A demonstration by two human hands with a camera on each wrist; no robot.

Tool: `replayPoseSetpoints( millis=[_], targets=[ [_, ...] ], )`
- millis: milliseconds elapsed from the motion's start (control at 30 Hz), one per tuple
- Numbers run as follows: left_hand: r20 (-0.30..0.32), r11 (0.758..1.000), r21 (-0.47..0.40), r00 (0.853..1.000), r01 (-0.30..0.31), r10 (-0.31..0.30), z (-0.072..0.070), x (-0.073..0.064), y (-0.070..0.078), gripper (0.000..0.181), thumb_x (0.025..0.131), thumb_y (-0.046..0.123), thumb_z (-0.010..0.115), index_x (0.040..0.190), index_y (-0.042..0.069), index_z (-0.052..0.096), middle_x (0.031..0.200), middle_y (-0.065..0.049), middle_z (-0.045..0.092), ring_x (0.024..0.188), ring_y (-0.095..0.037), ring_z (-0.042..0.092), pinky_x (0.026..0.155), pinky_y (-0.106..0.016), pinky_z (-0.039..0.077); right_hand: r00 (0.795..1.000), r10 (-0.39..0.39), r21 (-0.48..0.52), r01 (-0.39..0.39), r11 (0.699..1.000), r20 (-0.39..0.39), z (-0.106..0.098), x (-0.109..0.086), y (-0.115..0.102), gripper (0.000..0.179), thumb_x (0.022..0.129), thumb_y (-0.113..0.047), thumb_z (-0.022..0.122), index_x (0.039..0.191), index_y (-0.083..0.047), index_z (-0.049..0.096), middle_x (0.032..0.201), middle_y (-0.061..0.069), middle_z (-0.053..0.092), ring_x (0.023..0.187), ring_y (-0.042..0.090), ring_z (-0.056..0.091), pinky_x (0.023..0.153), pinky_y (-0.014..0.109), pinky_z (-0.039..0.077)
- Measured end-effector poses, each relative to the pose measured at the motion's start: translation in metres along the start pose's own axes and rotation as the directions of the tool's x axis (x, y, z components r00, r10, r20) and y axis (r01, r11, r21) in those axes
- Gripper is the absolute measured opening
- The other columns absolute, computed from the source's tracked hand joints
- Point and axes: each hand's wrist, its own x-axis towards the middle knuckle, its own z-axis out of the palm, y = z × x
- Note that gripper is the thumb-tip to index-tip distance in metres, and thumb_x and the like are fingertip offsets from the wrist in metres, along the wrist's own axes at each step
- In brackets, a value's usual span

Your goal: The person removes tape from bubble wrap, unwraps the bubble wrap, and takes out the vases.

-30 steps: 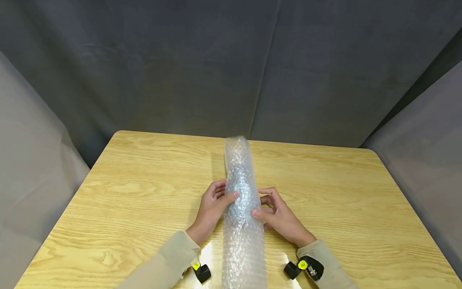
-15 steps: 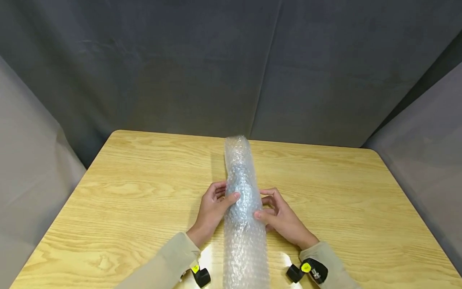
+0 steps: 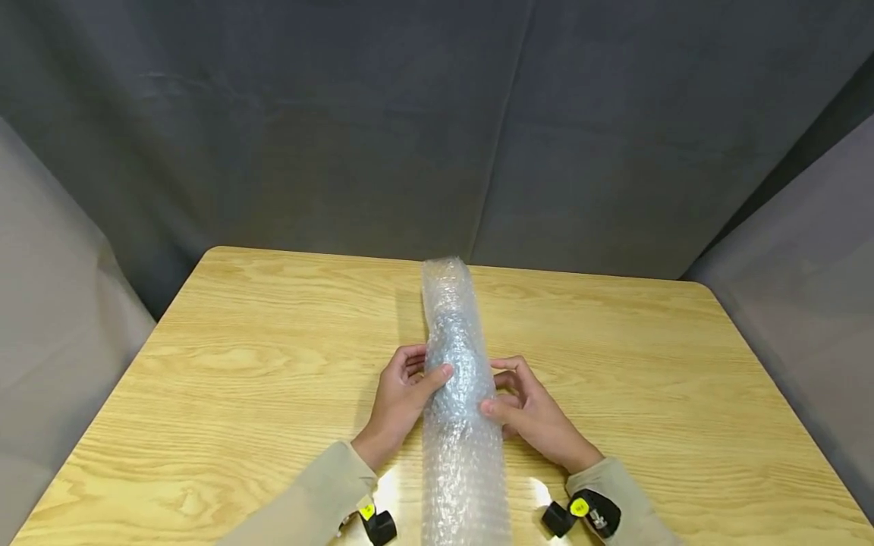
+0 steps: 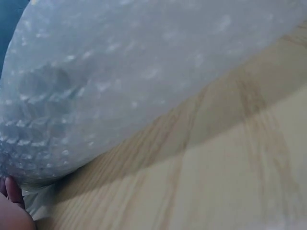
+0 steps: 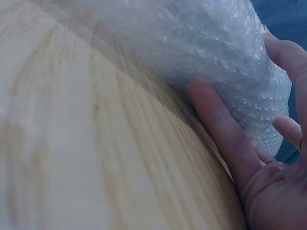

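Roll (image 3: 460,470) between fingers of left hand (image 3: 398,398) and right hand (image 3: 536,417), on tabletop (image 3: 273,364).
Bubble-wrap; probably light, soft-skinned, slightly slick; inside unclear. Best hold, judged: bluish middle (image 3: 466,387), thumbs on top, other fingers against its sides, as both hands pinch it here.

Wood-grained table (image 3: 683,394) showing pale yellow, grain running mostly side to side, far corners rounding off. Long bubble wrap (image 3: 464,478) lying directly on table, stretching from around far edge toward near side, running out of head view at bottom; middle part looking bluish. Shadow (image 3: 410,315) falling along wrap's left side. Glare (image 3: 388,489) shining to both sides, near front.
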Motion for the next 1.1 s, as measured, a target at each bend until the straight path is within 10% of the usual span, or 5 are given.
replayPoseSetpoints(
  millis=[1100],
  targets=[
    [-0.007,1.000,0.015,1.000,-0.021,0.021,0.010,-0.012,0.013,0.052,0.091,0.028,0.077,0.134,0.006,0.056,0.130,-0.015,0.062,0.110,-0.019,0.060,0.090,-0.023,0.054,0.999,0.031,-0.047,-0.032,0.998,-0.037,-0.002,-0.011,-0.012,0.058,0.102,-0.018,0.066,0.149,-0.022,0.033,0.137,0.022,0.050,0.104,0.020,0.074,0.068,0.044,0.065]
  ],
)
